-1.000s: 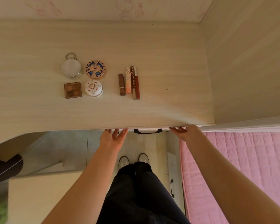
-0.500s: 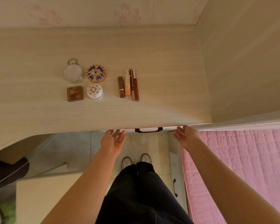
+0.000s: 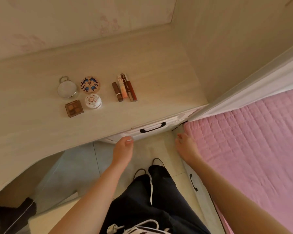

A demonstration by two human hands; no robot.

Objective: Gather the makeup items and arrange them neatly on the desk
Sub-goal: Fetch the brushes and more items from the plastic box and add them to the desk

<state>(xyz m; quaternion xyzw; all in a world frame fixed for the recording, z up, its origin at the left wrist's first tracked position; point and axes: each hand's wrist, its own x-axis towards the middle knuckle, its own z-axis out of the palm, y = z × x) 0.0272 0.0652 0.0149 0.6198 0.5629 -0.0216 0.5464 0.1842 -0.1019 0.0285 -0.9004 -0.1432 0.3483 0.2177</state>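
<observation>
Left hand [image 3: 123, 148] and right hand [image 3: 187, 147] drew back from desk [image 3: 159, 73], grips released

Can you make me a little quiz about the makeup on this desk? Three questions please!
1. True or false: the left hand is holding something.
2. How many tubes lie side by side on the desk? A) two B) four C) six
3. Fill in: the bedspread beside the right hand is ____.
Key: 1 false, it holds nothing; 2 B; 3 pink.
</observation>
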